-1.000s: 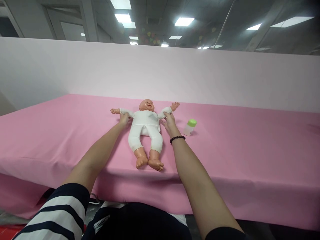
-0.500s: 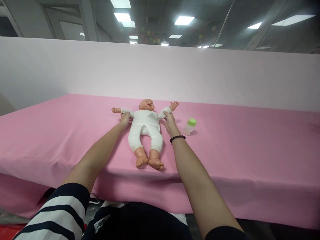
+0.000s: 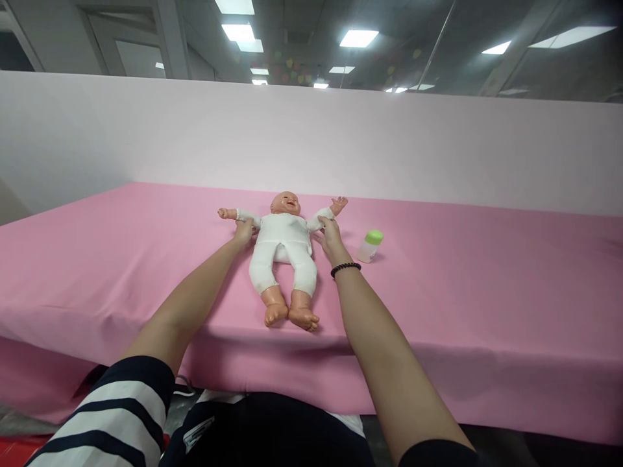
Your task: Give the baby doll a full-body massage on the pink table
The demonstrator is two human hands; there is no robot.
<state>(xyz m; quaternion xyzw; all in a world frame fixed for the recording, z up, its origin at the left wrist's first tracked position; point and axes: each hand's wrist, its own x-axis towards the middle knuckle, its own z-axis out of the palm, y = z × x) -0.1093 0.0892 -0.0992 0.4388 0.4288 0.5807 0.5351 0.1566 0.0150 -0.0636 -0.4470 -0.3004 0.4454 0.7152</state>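
1. a baby doll with a white cloth body lies face up, head away from the wearer, feet just inside the table's near edge.
2. the left hand is closed on the doll's upper arm at the left; the right hand grips the other, thumb on top, lower fingers looser. this paired hold seems meant to steady the body with both arms spread.
3. a green-capped bottle stands just right of the right hand, perhaps for easy reach; it limits sideways movement there.
4. the pink-covered table stretches wide on both sides, giving room to move; towards the wearer there is little.
5. a pale wall rises behind the far edge, near the doll's head.
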